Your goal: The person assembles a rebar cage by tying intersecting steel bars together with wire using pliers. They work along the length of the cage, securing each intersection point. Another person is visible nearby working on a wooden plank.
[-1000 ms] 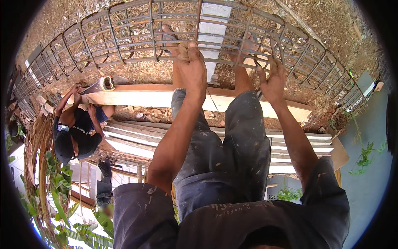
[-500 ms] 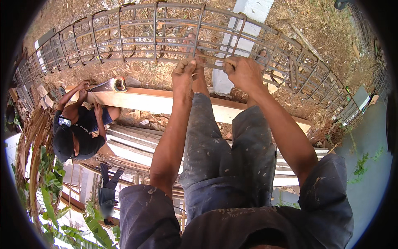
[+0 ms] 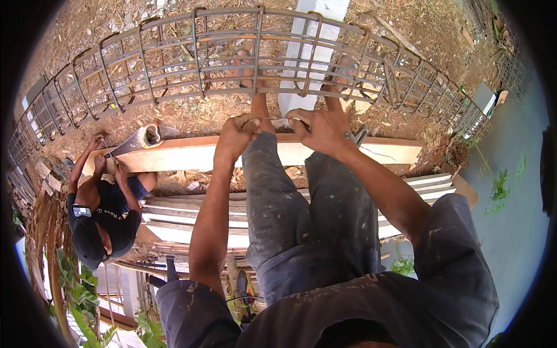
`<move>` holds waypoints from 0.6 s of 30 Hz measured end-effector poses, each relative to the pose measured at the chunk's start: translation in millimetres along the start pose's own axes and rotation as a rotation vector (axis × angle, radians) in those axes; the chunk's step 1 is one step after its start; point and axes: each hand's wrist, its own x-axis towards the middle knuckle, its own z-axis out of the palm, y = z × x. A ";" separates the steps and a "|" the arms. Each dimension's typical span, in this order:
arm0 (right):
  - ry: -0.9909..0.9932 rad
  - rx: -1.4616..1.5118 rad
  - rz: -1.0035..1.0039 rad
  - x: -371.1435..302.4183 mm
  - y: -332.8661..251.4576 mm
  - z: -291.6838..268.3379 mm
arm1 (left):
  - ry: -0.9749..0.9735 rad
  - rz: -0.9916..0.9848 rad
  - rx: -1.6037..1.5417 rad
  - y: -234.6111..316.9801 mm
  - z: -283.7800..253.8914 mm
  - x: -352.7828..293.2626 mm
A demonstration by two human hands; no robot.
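A thin wire (image 3: 274, 119) stretches between my two hands over my knees. My left hand (image 3: 235, 138) is closed, pinching one end between thumb and fingers. The other end sits in the pinched fingers of my right hand (image 3: 321, 130), close by on the right. Just beyond them lies a long rebar cage (image 3: 200, 61), made of lengthwise bars with square stirrups; neither hand appears to touch it. My bare feet show through and beside its bars.
A long timber plank (image 3: 226, 155) crosses below the cage. On the left a co-worker (image 3: 107, 217) crouches, with a handsaw (image 3: 152, 136) near their hands. A pale concrete strip (image 3: 297, 100) runs under the cage. Stacked boards (image 3: 180, 223) lie nearer me; a grey wall (image 3: 513, 214) stands right.
Both my hands have drawn back from the cage toward me, and the wire now shows between them. The view has shifted slightly. The co-worker stays crouched at the left.
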 end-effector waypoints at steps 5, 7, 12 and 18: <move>0.043 -0.030 -0.185 -9.2 8.2 1.0 | -0.052 0.014 0.131 5.2 4.8 -13.7; -0.026 -0.023 -0.169 -11.7 12.1 -3.1 | -0.034 0.083 0.170 1.4 10.3 -20.2; -0.043 0.080 -0.234 -18.6 22.9 -9.1 | -0.013 0.259 0.332 9.4 27.4 -28.1; -0.230 -0.008 -0.188 -32.0 34.1 -18.9 | -0.031 0.464 0.599 -13.7 39.0 -43.5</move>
